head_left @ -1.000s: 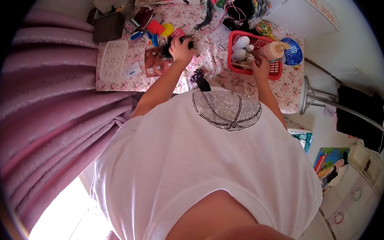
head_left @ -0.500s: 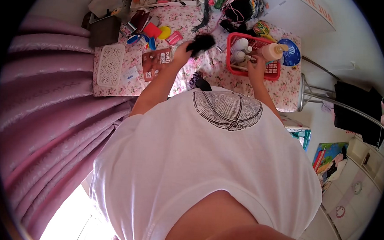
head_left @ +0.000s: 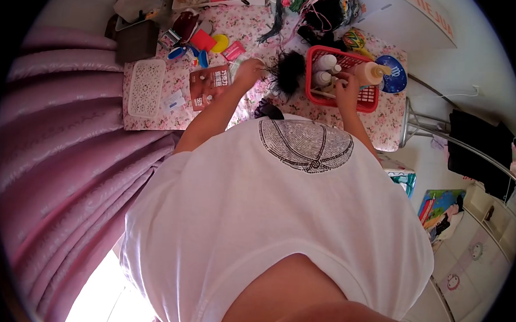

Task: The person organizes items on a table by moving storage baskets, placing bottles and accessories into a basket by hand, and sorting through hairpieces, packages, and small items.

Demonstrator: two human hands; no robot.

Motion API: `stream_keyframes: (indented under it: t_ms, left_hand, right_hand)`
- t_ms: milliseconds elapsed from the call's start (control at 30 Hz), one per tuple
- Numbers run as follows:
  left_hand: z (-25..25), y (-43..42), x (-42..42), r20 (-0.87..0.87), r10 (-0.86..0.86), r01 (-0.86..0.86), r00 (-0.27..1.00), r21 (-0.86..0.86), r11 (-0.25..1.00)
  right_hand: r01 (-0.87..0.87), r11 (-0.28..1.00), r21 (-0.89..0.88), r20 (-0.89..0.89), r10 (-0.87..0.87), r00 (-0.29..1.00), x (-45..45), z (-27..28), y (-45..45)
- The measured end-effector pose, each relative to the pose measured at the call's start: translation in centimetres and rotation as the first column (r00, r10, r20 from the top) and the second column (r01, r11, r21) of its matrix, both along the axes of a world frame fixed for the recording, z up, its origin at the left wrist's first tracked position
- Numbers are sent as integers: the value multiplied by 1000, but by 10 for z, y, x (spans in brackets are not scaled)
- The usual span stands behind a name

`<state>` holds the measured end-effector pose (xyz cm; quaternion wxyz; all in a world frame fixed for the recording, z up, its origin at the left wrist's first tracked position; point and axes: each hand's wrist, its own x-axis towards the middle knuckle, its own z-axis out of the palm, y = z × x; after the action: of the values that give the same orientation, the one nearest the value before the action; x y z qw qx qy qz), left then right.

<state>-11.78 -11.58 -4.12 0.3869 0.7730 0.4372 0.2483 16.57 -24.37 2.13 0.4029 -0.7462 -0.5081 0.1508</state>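
Note:
My left hand (head_left: 250,71) is over the flowered tablecloth, its fingers pointing toward a fluffy black item (head_left: 289,72); thin dark strands reach from the item to the fingertips. A brown packet (head_left: 208,87) lies just left of that wrist. My right hand (head_left: 347,87) reaches over the near side of a red basket (head_left: 368,108), its fingers bent near the bottles. What those fingers hold is too small to make out. Inside the basket are white bottles (head_left: 325,62) and a peach pump bottle (head_left: 368,74).
A white lace-patterned tray (head_left: 146,88) lies at the left. Beyond the brown packet are a pink packet (head_left: 234,51), a yellow disc (head_left: 220,43) and a red square (head_left: 203,40). Yarn (head_left: 325,11) is piled at the back. A blue round item (head_left: 394,74) sits right of the basket.
The fluffy black item has moved right, from my left hand to beside the basket. My left hand has shifted slightly right. My right hand stays at the basket.

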Motion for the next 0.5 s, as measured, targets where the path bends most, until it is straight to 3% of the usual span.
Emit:
stream_keyframes:
  t_ms: [100, 200, 300, 500]
  left_hand:
    - [-18, 15, -26, -407, 175, -112, 897, 174, 978]
    - [-21, 10, -32, -600, 206, -91, 773, 216, 972]
    - [12, 5, -19, -717, 221, -189, 661, 125, 974]
    - [-22, 39, -29, -754, 111, -236, 647, -59, 970]
  right_hand:
    - [-14, 1000, -3, 13, 14, 1000, -1, -4, 3]
    - [-21, 1000, -22, 24, 22, 999, -3, -7, 3]
    - [-22, 998, -54, 6, 22, 1000, -4, -8, 5]
    - [-34, 997, -64, -13, 33, 999, -5, -3, 4]
